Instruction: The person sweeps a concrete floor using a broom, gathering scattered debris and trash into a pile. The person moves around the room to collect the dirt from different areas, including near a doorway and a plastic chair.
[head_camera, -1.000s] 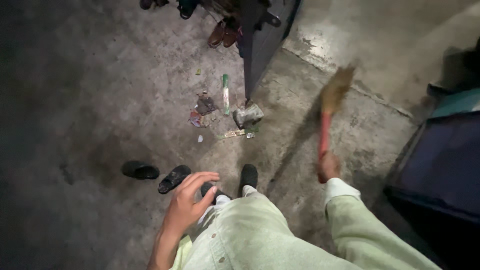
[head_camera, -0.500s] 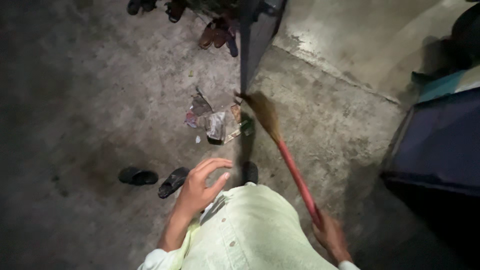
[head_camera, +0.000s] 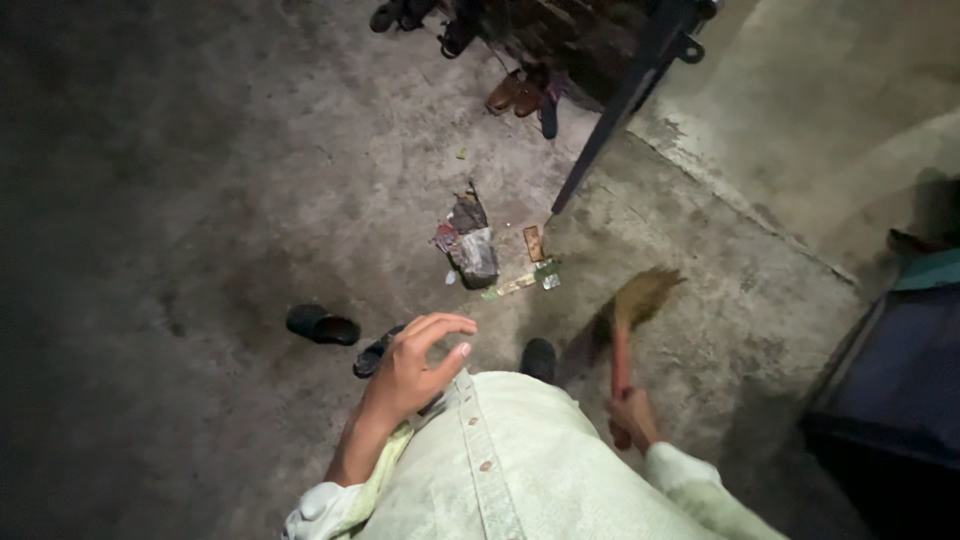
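Rough grey concrete floor (head_camera: 200, 200) spreads dimly under the person, with a small heap of crumpled wrappers and paper litter (head_camera: 480, 250) lying near the foot of a dark metal post (head_camera: 610, 130). The right hand (head_camera: 632, 418) is closed around the red handle of a short straw-bristled broom (head_camera: 625, 330), its tan, frayed bristles low to the floor just right of the litter, angled as if for sweeping. The left hand (head_camera: 415, 365) hangs free, fingers loosely curled, holding nothing, above a pair of black slippers (head_camera: 335, 335).
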